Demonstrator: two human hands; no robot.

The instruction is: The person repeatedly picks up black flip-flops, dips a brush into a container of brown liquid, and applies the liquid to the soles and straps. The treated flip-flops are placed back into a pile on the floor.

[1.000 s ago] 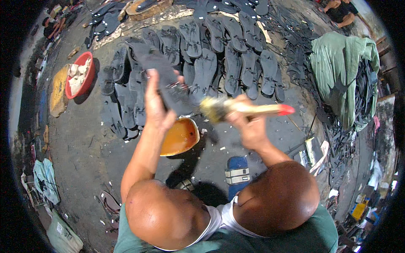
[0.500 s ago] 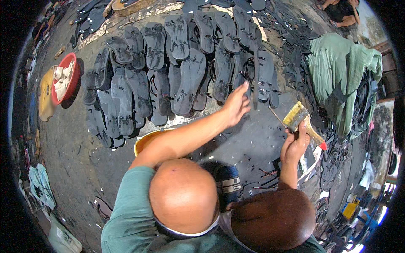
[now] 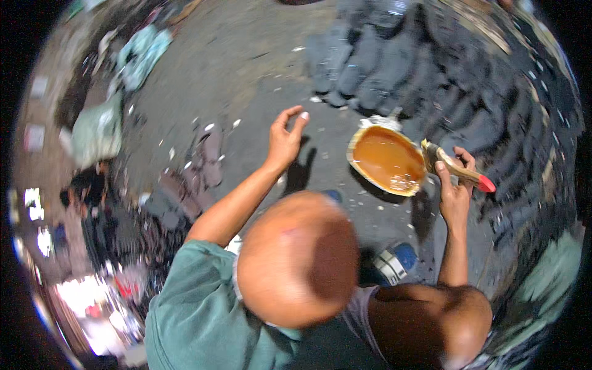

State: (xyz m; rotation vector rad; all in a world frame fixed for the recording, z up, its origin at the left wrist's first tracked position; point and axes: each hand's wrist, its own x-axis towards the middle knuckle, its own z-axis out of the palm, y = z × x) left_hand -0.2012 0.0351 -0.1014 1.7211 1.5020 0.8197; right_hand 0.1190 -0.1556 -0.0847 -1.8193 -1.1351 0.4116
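Observation:
My right hand (image 3: 456, 188) is wrapped round the handle of a wide paintbrush (image 3: 461, 170) with a red handle tip. Its bristles, pale and coated, are close to the right rim of a yellowish basin (image 3: 394, 192); I cannot tell whether they touch it. Amber-brown liquid (image 3: 385, 157) lies in the basin. Over bare floor to the left of the basin hovers my left hand (image 3: 285, 140), its thumb and forefinger curved and apart with nothing visible between them. Rows of black sandals (image 3: 382, 68) lie beyond the basin, smeared by motion.
On the left lie some brownish sandals (image 3: 191, 176). Farther left are a pale green sack (image 3: 98, 132) and light blue cloth (image 3: 143, 55). Another person (image 3: 89, 188) is at the far left. Green cloth (image 3: 549, 274) hangs at the lower right. My knees and a blue slipper (image 3: 404, 254) are below the basin.
The view has swung left, bringing the basin fully into sight. My left hand has moved left, away from the sandals. The brush in my right hand has come beside the basin.

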